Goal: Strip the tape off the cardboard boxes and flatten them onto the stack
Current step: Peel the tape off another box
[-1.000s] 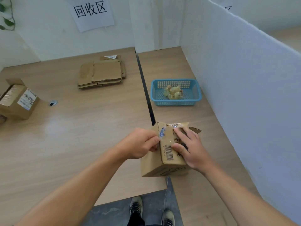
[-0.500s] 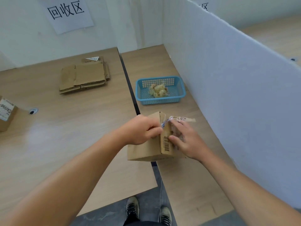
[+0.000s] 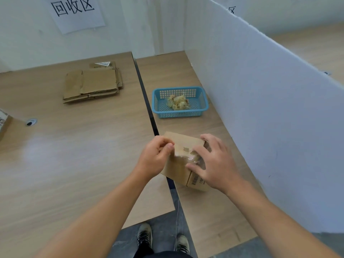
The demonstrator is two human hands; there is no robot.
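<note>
A small cardboard box (image 3: 176, 169) lies near the front of the right table, barcode face toward me. My left hand (image 3: 156, 157) pinches the end of a clear tape strip (image 3: 186, 156) that runs across the box's top face. My right hand (image 3: 217, 164) rests on the box's right part with fingers spread, pressing it down. The stack of flattened boxes (image 3: 91, 83) lies at the back of the left table. Part of the box's right side is hidden under my right hand.
A blue basket (image 3: 178, 114) holding crumpled tape wads (image 3: 178, 102) stands behind the box. A white partition (image 3: 260, 108) walls the right side. Another taped box (image 3: 2, 121) shows at the left edge. A dark gap (image 3: 149, 112) divides the two tables.
The box has been tipped over, so the barcode face now points toward me. My left hand has pulled the tape to the left, and my right hand has shifted onto the top.
</note>
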